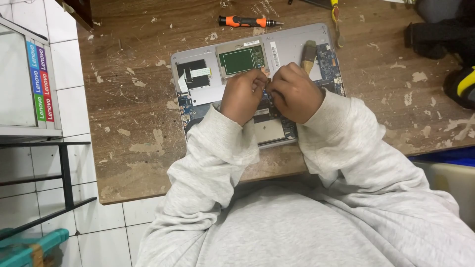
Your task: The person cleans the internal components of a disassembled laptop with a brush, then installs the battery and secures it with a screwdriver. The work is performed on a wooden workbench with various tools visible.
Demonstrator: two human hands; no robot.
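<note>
Laptop (257,84) lies opened on scratched wooden table (133,123), both hands' fingers (260,81) pinched inside.

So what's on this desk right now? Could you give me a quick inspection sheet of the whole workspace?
Surface: worn brown wooden table, its finish flaking in pale patches.
Job's things: opened laptop lying with its circuit boards and green touchpad board exposed.
Clutter: orange-and-black screwdriver beyond the laptop; a brush lying on it; a yellow-handled tool at the far edge.
Hands: left hand and right hand close together over the laptop's middle, fingers curled; what they pinch is hidden.
Cables: white flat ribbon on the laptop's left part.
Surroundings: white tiled floor, black metal frame, dark bag at right.
</note>
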